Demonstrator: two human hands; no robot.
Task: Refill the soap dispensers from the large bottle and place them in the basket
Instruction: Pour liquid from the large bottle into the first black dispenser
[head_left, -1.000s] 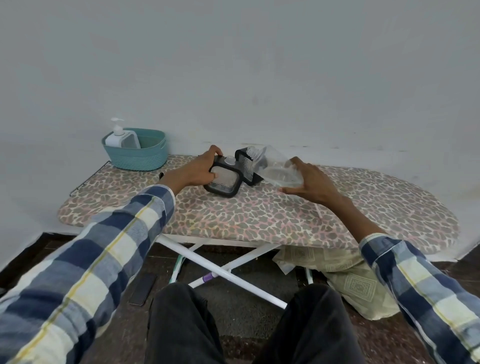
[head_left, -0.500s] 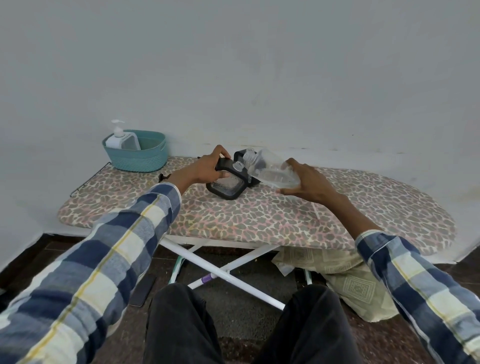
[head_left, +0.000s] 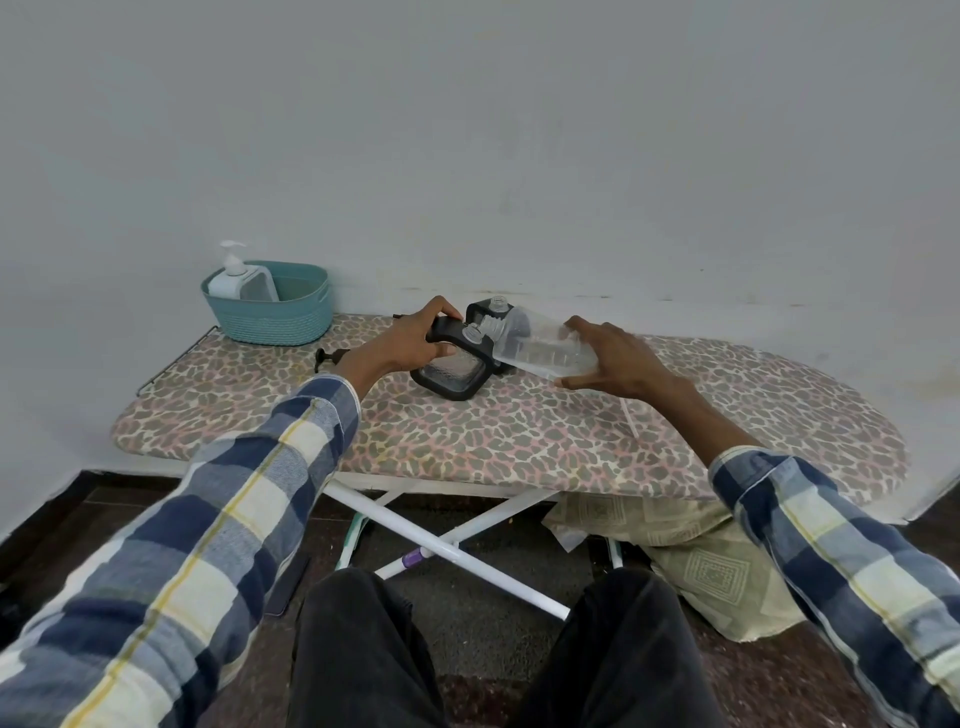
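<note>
My left hand (head_left: 402, 345) grips a black-framed clear soap dispenser (head_left: 454, 371), tilted on the ironing board with its open neck up. My right hand (head_left: 618, 361) holds the large clear bottle (head_left: 540, 345) tipped on its side, its mouth at that dispenser's neck. A second black dispenser (head_left: 485, 312) with an open neck stands just behind them. The teal basket (head_left: 275, 317) sits at the board's far left with a white pump dispenser (head_left: 236, 278) inside it. A loose black pump head (head_left: 327, 358) lies on the board left of my left wrist.
The leopard-print ironing board (head_left: 519, 436) stands low on white crossed legs, against a white wall. A patterned cloth (head_left: 691, 561) lies on the floor under its right end. A dark flat object (head_left: 288, 592) lies on the floor at left. My knees are below.
My left hand has tilted the dispenser and drawn it a little nearer. The large bottle's mouth has come from beside the rear dispenser down onto the held dispenser's neck.
</note>
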